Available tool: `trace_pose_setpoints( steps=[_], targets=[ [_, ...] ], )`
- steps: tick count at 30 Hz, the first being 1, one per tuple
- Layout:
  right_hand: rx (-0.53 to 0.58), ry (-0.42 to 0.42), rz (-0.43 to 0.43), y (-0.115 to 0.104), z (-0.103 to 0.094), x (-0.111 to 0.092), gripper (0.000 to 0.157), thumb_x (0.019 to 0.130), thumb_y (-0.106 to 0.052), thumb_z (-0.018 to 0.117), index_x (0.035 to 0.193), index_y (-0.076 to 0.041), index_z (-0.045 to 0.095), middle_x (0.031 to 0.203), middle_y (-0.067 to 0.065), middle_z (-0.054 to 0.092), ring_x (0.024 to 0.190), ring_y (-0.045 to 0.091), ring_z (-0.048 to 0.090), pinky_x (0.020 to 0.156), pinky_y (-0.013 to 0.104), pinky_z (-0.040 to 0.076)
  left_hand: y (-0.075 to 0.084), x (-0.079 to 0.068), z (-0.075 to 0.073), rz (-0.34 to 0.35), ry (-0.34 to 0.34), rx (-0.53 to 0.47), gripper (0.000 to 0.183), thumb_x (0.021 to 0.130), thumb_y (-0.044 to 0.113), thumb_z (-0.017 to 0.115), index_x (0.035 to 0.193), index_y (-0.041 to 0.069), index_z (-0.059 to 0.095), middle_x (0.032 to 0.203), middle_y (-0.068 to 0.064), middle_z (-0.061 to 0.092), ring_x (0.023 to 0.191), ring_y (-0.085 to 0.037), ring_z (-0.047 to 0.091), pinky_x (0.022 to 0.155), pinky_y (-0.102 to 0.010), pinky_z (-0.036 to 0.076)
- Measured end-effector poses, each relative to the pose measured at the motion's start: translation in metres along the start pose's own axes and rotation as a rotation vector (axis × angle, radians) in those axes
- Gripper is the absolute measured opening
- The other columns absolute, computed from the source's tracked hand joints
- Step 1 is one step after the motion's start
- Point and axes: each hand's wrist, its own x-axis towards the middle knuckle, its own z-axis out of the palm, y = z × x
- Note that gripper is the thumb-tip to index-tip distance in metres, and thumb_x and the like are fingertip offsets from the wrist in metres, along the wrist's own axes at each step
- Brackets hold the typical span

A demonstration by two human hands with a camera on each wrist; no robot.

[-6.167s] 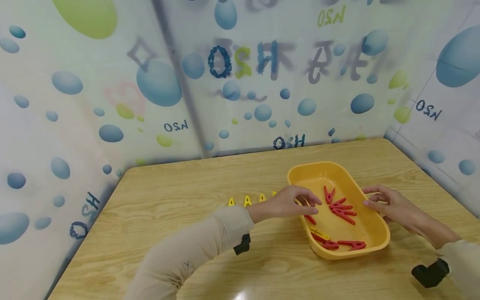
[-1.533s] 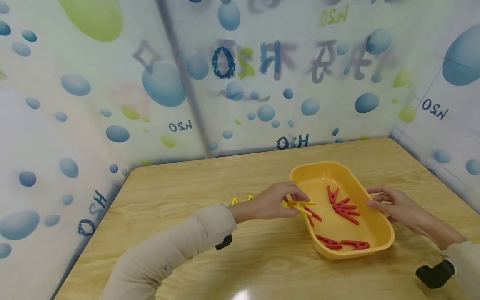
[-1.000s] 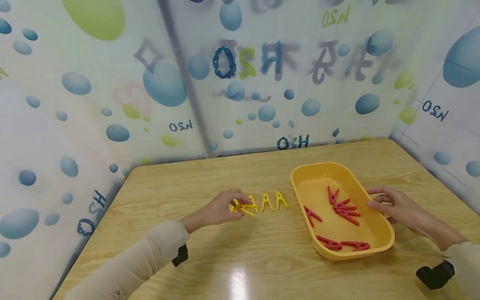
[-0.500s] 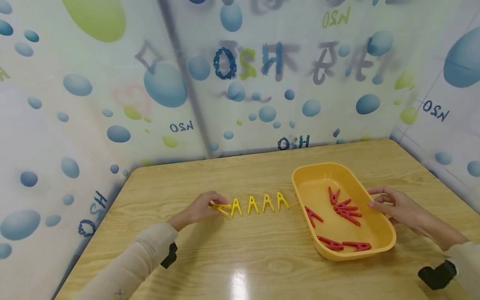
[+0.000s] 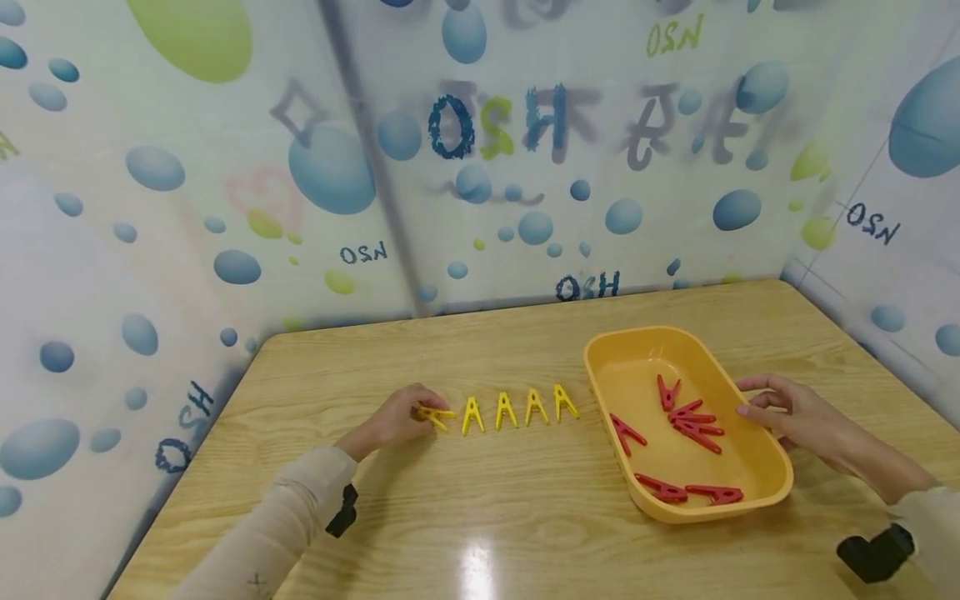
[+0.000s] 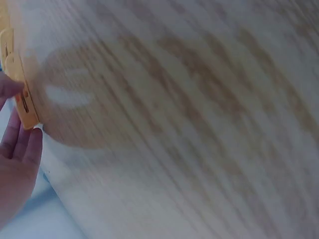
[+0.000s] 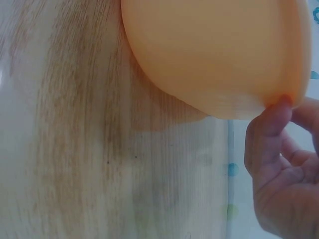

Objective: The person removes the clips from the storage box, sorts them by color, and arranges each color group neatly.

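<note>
My left hand [image 5: 406,417] pinches a yellow clothespin [image 5: 435,414] between thumb and fingers, low over the table at the left end of a row. In the left wrist view this clothespin [image 6: 22,97] shows its long side, partly covered by the thumb. Several more yellow clothespins [image 5: 506,411] form that row, spaced apart, their legs toward me. On the right, my right hand [image 5: 791,414] grips the right rim of an orange-yellow plastic tub [image 5: 636,493]. The right wrist view shows thumb and fingers [image 7: 269,134] at the tub's edge. Red clothespins [image 5: 697,433] lie inside the tub.
The wooden table [image 5: 480,500] reaches back to a curtain [image 5: 480,233] printed with blue and green drops. Near the tub's front wall lie two red clothespins [image 5: 712,494], and another red clothespin [image 5: 627,433] is by its left wall.
My left hand took a yellow clothespin from the tub and carried it left to the row's end; over the last half second it shifted slightly left. My right hand stays at the rim.
</note>
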Motion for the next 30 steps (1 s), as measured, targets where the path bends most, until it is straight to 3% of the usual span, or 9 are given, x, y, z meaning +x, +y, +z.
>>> trace_pose_setpoints(
  steps=[4, 8, 12, 15, 23, 30],
  targets=[
    [0.016, -0.01, 0.0, 0.0, -0.001, 0.001, 0.056, 0.09, -0.024, 0.052, 0.127, 0.009, 0.027, 0.093, 0.016, 0.05, 0.073, 0.018, 0.058, 0.058, 0.037, 0.051, -0.001, -0.002, 0.0, -0.068, 0.043, -0.069, 0.031, 0.08, 0.005, 0.063, 0.111, 0.004, 0.059, 0.105, -0.011, 0.052, 0.097, -0.028, 0.048, 0.081, -0.044, 0.043],
    [0.024, -0.013, 0.006, -0.001, -0.002, 0.001, 0.056, 0.09, -0.025, 0.052, 0.127, 0.009, 0.026, 0.093, 0.016, 0.05, 0.074, 0.018, 0.059, 0.059, 0.037, 0.051, 0.0, -0.003, 0.005, -0.191, 0.146, -0.07, 0.031, 0.08, 0.02, 0.066, 0.107, 0.005, 0.061, 0.103, -0.01, 0.052, 0.094, -0.025, 0.049, 0.08, -0.042, 0.043],
    [0.02, -0.015, 0.009, 0.0, -0.001, 0.002, 0.056, 0.09, -0.025, 0.052, 0.127, 0.009, 0.026, 0.093, 0.016, 0.051, 0.074, 0.018, 0.059, 0.059, 0.037, 0.051, 0.005, -0.006, 0.011, -0.306, 0.254, -0.041, 0.033, 0.077, 0.021, 0.07, 0.102, 0.003, 0.063, 0.099, -0.012, 0.051, 0.088, -0.024, 0.048, 0.077, -0.04, 0.042],
    [0.017, -0.012, 0.013, 0.001, 0.0, 0.002, 0.056, 0.09, -0.025, 0.052, 0.127, 0.009, 0.026, 0.093, 0.016, 0.051, 0.074, 0.018, 0.059, 0.059, 0.037, 0.051, 0.009, -0.007, 0.015, -0.327, 0.308, -0.031, 0.032, 0.075, 0.017, 0.072, 0.099, -0.001, 0.063, 0.096, -0.014, 0.05, 0.084, -0.025, 0.048, 0.074, -0.04, 0.041],
    [0.006, -0.022, 0.014, 0.005, -0.002, -0.002, 0.054, 0.091, -0.023, 0.05, 0.127, 0.011, 0.026, 0.092, 0.015, 0.051, 0.072, 0.018, 0.059, 0.058, 0.037, 0.051, 0.008, -0.007, 0.019, -0.425, 0.267, -0.141, 0.03, 0.074, 0.013, 0.072, 0.099, 0.0, 0.062, 0.092, -0.008, 0.06, 0.082, -0.02, 0.056, 0.066, -0.029, 0.048],
    [0.015, -0.02, 0.01, 0.002, -0.002, 0.002, 0.055, 0.091, -0.024, 0.05, 0.128, 0.01, 0.025, 0.093, 0.016, 0.05, 0.073, 0.019, 0.059, 0.059, 0.037, 0.051, 0.01, -0.004, 0.01, -0.415, 0.262, -0.178, 0.034, 0.073, 0.009, 0.072, 0.103, -0.002, 0.062, 0.095, -0.009, 0.062, 0.085, -0.022, 0.057, 0.071, -0.032, 0.048]
  ],
)
